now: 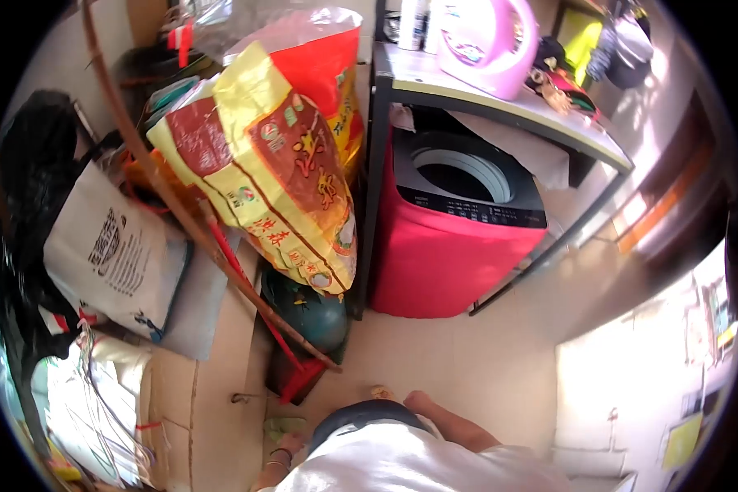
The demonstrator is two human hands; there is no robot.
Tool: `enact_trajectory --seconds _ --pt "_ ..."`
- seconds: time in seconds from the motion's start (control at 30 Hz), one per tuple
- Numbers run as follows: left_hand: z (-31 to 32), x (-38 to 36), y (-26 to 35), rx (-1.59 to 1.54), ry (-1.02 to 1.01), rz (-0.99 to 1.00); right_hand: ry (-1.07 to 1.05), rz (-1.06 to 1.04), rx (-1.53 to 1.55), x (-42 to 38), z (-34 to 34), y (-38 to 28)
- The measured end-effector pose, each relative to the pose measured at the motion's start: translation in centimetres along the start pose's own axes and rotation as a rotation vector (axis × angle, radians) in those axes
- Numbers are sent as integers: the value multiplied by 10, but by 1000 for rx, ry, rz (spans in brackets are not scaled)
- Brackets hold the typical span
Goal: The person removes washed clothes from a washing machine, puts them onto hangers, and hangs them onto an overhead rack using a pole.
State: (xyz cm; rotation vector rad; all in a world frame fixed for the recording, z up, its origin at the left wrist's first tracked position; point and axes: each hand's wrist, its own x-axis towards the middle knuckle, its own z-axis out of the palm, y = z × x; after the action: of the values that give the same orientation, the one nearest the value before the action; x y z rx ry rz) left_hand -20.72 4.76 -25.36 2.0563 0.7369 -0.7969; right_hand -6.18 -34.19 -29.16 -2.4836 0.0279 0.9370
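Left of the washing machine (451,271), a yellow bag (291,197) reads "洪森"; farther left, a white bag's (107,254) printed characters are too blurred.

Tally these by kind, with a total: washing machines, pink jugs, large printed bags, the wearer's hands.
Washing machine: 1
Pink jug: 1
Large printed bags: 3 (yellow-and-maroon bag, red-topped bag, white bag)
Hands: 2 (left hand, right hand)
Total: 7
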Motion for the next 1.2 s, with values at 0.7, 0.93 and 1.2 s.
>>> enact_trajectory --seconds 0.7,0.93,1.2 --pt "94 81 145 972 -92 547 -1 -193 -33 40 -92 121" --pt "139 74 314 382 -30 543 50 -266 16 52 -180 253" --pt "27 99 508 -484 368 952 812 -31 1516 76 -426 121"
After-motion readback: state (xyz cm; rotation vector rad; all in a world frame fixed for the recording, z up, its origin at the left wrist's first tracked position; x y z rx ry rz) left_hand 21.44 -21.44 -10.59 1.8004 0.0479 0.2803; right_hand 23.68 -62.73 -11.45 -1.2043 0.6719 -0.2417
